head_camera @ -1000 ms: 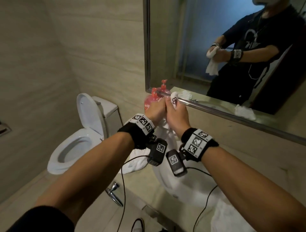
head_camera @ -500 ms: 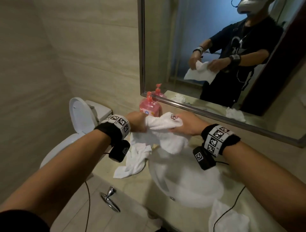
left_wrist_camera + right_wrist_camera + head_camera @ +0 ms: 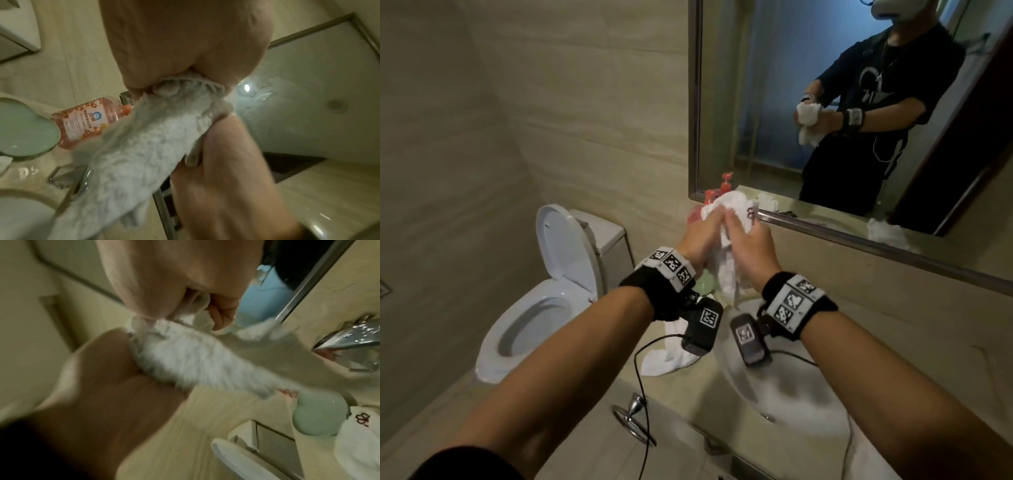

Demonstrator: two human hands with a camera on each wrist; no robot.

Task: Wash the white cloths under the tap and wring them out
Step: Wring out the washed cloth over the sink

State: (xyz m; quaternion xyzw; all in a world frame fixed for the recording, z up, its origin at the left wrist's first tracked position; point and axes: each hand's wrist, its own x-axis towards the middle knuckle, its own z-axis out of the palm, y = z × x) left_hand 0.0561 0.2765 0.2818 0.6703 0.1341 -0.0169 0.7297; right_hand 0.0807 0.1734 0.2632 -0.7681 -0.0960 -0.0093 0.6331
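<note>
Both hands are together above the back of the sink and hold one bunched white cloth. My left hand grips its left side and my right hand grips its right side; the loose end hangs down between the wrists. In the left wrist view the cloth runs from the left hand past the right hand. In the right wrist view the right hand pinches the cloth. The tap stands wet behind it. A second white cloth lies left of the sink.
A pink soap bottle and a pale green dish stand on the counter by the tap. Another white cloth lies at the sink's near right. A toilet with raised lid is on the left, a mirror ahead, a towel ring below the counter.
Half a second ago the hands were apart with the cloth stretched between them. They have come together again, and the cloth is bunched up between them.
</note>
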